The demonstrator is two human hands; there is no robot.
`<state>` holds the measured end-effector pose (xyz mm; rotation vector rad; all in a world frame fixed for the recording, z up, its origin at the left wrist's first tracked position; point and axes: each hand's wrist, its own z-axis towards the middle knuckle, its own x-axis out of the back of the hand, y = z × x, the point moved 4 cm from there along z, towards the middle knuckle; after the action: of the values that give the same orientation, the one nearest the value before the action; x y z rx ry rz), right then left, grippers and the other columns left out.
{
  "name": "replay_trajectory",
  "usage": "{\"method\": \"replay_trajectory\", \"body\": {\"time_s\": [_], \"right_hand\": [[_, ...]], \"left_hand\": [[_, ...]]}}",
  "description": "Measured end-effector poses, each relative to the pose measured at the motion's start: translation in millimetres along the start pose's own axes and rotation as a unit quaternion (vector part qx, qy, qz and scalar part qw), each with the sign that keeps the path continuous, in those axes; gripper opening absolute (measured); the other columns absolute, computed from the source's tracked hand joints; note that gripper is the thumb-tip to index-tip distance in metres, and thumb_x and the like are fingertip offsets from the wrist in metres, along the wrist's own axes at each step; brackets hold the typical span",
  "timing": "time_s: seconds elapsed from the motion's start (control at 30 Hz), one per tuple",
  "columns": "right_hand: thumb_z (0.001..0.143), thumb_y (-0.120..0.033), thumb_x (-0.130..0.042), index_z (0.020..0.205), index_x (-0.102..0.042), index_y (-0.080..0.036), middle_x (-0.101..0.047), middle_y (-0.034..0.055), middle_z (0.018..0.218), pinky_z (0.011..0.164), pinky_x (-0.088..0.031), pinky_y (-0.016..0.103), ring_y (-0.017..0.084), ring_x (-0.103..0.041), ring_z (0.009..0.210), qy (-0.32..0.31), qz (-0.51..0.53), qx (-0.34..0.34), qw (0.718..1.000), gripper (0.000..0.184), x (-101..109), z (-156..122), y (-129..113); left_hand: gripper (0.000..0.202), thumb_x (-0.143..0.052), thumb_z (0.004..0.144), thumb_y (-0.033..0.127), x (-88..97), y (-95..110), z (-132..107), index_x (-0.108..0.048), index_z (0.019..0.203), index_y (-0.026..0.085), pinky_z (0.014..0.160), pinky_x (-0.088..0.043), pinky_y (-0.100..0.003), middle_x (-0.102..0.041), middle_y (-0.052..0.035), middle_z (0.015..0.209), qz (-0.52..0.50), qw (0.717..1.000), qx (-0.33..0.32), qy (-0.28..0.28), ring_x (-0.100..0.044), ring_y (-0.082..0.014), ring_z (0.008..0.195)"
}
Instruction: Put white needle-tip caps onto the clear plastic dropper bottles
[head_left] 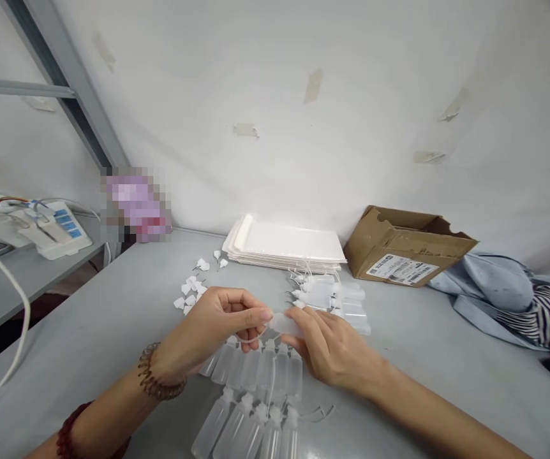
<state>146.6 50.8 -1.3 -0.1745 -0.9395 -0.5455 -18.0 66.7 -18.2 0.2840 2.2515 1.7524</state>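
Observation:
My right hand [327, 344] is closed around the body of a small translucent plastic squeeze bottle [284, 325], held tilted above the table. My left hand [234, 315] pinches at the neck end of this bottle, and its fingertips hide the cap there. A thin white cord [246, 340] loops below the left fingers. Under both hands, two rows of similar bottles [253, 366] lie on the table. To the left is a scatter of small white caps [191, 287], some with thin needle tips. More bottles [320, 293] with cords and needle tips lie beyond my right hand.
A stack of white padded envelopes [289, 242] lies against the wall. Beside it stands an opened cardboard box [404, 245], with blue and striped cloth [505, 299] at the right. A white power strip [57, 229] with cables sits on the left shelf.

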Motion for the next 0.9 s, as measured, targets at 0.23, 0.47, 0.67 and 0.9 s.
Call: {"method": "replay_trajectory", "body": {"time_s": [0.23,0.47,0.67,0.9], "right_hand": [[0.095,-0.049,-0.027,0.073,-0.044,-0.019,-0.045,-0.0061,0.045,0.037,-0.031,0.019,0.007,-0.037,0.036,-0.155,0.517,-0.419,0.73,0.04,-16,-3,9],[0.084,-0.063,-0.042,0.068,-0.049,-0.016,-0.044,-0.008,0.033,0.026,-0.02,0.016,0.002,-0.019,0.022,-0.197,0.664,-0.537,0.481,0.05,-21,-7,8],[0.088,-0.06,-0.036,0.064,-0.046,-0.017,-0.044,-0.0069,0.036,0.028,-0.02,0.018,0.004,-0.025,0.024,-0.171,0.644,-0.498,0.555,0.051,-22,-4,9],[0.098,-0.042,-0.024,0.079,-0.046,-0.019,-0.051,-0.003,0.049,0.045,-0.036,0.022,0.011,-0.047,0.043,-0.115,0.323,-0.33,0.879,0.037,-8,5,19]], "left_hand": [[0.013,-0.07,0.076,0.027,-6.6,9,-5,-0.066,0.074,0.015,0.058,-0.049,-0.024,-0.062,0.0004,0.064,0.091,0.99,-0.098,0.038,-0.057,-0.0123,0.061],[0.006,-0.064,0.08,0.017,-12.6,19,-9,-0.069,0.077,0.017,0.064,-0.047,-0.025,-0.065,-0.0039,0.081,0.206,0.942,-0.26,0.041,-0.058,-0.0144,0.072],[0.021,-0.066,0.079,0.033,-2.8,15,-4,-0.068,0.097,0.023,0.062,-0.048,-0.022,-0.067,-0.0017,0.086,0.169,0.97,-0.155,0.086,-0.059,-0.0152,0.076],[0.045,-0.044,0.088,0.048,0.2,7,1,-0.046,0.055,0.018,0.046,-0.031,-0.022,-0.04,0.0034,0.052,0.211,0.973,-0.063,0.073,-0.035,-0.0102,0.048]]}}
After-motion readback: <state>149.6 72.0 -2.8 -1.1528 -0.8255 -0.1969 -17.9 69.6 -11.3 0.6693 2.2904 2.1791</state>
